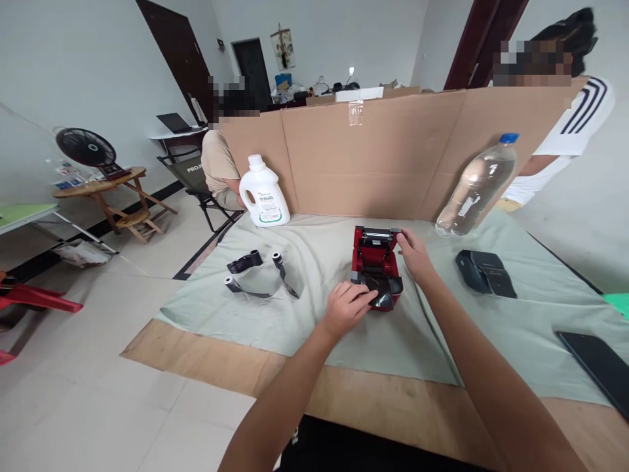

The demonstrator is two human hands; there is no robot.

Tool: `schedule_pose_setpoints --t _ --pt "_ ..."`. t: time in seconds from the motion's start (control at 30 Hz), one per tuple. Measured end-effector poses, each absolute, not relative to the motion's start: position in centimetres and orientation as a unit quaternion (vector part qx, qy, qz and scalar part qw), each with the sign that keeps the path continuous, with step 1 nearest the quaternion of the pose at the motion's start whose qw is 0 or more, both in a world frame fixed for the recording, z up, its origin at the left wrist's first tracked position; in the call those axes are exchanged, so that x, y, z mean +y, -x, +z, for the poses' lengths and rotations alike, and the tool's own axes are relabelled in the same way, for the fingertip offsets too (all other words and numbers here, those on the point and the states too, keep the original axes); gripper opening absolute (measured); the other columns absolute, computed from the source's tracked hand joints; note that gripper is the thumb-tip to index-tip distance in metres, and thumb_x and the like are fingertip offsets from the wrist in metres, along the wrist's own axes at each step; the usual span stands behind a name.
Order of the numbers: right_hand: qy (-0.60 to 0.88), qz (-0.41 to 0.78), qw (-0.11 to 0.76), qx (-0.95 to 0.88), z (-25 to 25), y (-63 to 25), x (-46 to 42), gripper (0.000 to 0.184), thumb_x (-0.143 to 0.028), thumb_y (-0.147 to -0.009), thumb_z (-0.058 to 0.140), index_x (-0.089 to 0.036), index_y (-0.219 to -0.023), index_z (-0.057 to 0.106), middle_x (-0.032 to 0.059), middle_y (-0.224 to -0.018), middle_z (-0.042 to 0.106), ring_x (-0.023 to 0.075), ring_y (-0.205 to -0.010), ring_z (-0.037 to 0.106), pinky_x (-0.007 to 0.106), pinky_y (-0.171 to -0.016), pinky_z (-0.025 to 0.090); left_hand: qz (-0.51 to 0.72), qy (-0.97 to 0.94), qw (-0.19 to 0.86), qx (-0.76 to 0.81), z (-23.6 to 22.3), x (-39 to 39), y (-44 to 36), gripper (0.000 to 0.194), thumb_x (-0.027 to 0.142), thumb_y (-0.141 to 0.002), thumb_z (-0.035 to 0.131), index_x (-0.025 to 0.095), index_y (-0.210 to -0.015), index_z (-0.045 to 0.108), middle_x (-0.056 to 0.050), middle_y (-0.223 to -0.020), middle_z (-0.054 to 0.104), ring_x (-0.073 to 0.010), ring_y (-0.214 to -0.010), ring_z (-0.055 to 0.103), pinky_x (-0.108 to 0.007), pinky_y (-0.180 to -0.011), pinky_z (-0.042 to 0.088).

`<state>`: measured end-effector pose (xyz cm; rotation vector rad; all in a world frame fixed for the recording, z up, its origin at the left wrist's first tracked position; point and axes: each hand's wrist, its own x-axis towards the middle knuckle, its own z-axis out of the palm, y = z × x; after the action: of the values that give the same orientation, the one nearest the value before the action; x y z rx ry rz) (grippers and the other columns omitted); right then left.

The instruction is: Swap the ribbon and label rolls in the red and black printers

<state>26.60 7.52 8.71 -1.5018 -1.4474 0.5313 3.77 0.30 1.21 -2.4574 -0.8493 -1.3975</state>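
A small red and black printer (376, 265) sits on the cloth with its cover tilted up and its inside exposed. My left hand (346, 305) lies across its front, fingers closed over the left front edge beside a glossy black sheet or panel (382, 298). At the raised cover's right edge, my right hand (414, 254) pinches the corner between thumb and fingers. Left of the printer lie three small rolls with white ends and dark unrolled strips: one at the back (246, 261), one upright (279, 262) and one in front (246, 288).
A black handheld device (485, 272) and a dark flat tablet or phone (597, 367) lie to the right. Behind stands a cardboard screen (368, 164), with a white jug (265, 193) and a leaning clear bottle (479, 187) before it. Two people are beyond the screen.
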Motion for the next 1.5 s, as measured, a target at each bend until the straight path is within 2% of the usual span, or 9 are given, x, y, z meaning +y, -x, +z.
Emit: schedule_pose_setpoints --t 0.13,0.23,0.33,0.43,0.7,0.87,1.07,1.27,1.5 --pt "0.555 0.254 0.563 -0.557 6.1 -26.0 6.1 0.038 -0.057 -0.092 0.047 -0.023 -0.099 0.063 0.0089 -0.115 0.070 0.0241 -0.112 0.062 0.037 -0.094 0.051 -0.474 0.830 0.104 -0.274 1.1 0.4 -3.4 0.024 0.021 -0.097 0.060 0.027 -0.114 0.075 -0.003 -0.097 0.077 -0.0162 -0.081 0.062 -0.031 -0.076 0.050" --pt "0.513 0.254 0.615 -0.542 4.2 -25.7 4.3 0.024 -0.047 -0.086 0.060 -0.024 -0.085 0.063 0.0083 -0.119 0.067 0.0264 -0.118 0.060 0.042 -0.099 0.049 -0.488 0.824 0.103 -0.268 1.3 0.3 -3.4 0.025 0.019 -0.098 0.059 0.027 -0.115 0.074 -0.003 -0.095 0.077 -0.0154 -0.078 0.062 -0.031 -0.073 0.051" --pt "0.506 0.264 0.627 -0.530 3.1 -25.5 3.7 0.024 -0.043 -0.085 0.063 -0.025 -0.100 0.068 0.0088 -0.132 0.062 0.0270 -0.125 0.057 0.045 -0.105 0.045 -0.502 0.823 0.068 -0.258 1.7 0.1 -3.7 0.028 0.017 -0.100 0.054 0.025 -0.120 0.072 -0.004 -0.097 0.076 -0.0148 -0.079 0.065 -0.029 -0.072 0.054" --pt "0.511 0.270 0.636 -0.512 2.9 -25.3 4.4 0.033 -0.049 -0.089 0.058 -0.026 -0.111 0.068 0.0079 -0.126 0.067 0.0249 -0.117 0.061 0.045 -0.107 0.044 -0.526 0.816 0.028 -0.239 2.1 -0.1 -4.0 0.034 0.013 -0.101 0.050 0.022 -0.129 0.067 -0.005 -0.101 0.074 -0.0148 -0.086 0.068 -0.028 -0.076 0.058" --pt "0.519 0.295 0.639 -0.485 4.1 -25.2 5.8 0.043 -0.063 -0.088 0.057 -0.024 -0.102 0.069 0.0046 -0.101 0.070 0.0218 -0.093 0.063 0.038 -0.085 0.052 -0.544 0.802 0.005 -0.246 2.3 -0.4 -4.4 0.042 0.009 -0.098 0.052 0.024 -0.136 0.063 -0.006 -0.104 0.072 -0.0156 -0.093 0.070 -0.028 -0.082 0.060" --pt "0.521 0.288 0.635 -0.493 4.4 -25.4 5.6 0.043 -0.064 -0.086 0.059 -0.024 -0.100 0.069 0.0065 -0.105 0.070 0.0229 -0.097 0.063 0.038 -0.086 0.052 -0.543 0.797 0.004 -0.266 2.5 -0.5 -5.1 0.041 0.011 -0.101 0.047 0.024 -0.135 0.064 -0.010 -0.120 0.073 -0.0183 -0.109 0.070 -0.032 -0.088 0.059" --pt "0.519 0.314 0.623 -0.494 4.1 -25.8 5.9 0.039 -0.059 -0.088 0.058 -0.024 -0.103 0.068 0.0067 -0.110 0.069 0.0229 -0.098 0.062 0.040 -0.090 0.051 -0.546 0.795 0.012 -0.265 2.7 -0.4 -4.9 0.037 0.011 -0.100 0.048 0.023 -0.129 0.068 -0.010 -0.118 0.076 -0.0176 -0.100 0.073 -0.033 -0.082 0.056" --pt "0.499 0.315 0.629 -0.506 3.1 -25.6 5.2 0.026 -0.038 -0.087 0.057 -0.025 -0.109 0.065 0.0073 -0.124 0.065 0.0254 -0.116 0.060 0.044 -0.104 0.046 -0.527 0.813 0.022 -0.247 2.6 -0.5 -4.4 0.034 0.013 -0.099 0.049 0.025 -0.125 0.067 -0.007 -0.105 0.078 -0.0176 -0.094 0.073 -0.032 -0.076 0.052" --pt "0.458 0.377 0.640 -0.489 1.2 -24.7 3.7 0.056 -0.032 -0.086 0.055 -0.028 -0.141 0.050 0.0075 -0.149 0.054 0.0259 -0.140 0.048 0.045 -0.115 0.041 -0.507 0.827 0.035 -0.238 2.9 -1.2 -3.7 0.028 0.024 -0.096 0.059 0.026 -0.123 0.069 -0.004 -0.104 0.079 -0.0182 -0.091 0.069 -0.035 -0.082 0.048"
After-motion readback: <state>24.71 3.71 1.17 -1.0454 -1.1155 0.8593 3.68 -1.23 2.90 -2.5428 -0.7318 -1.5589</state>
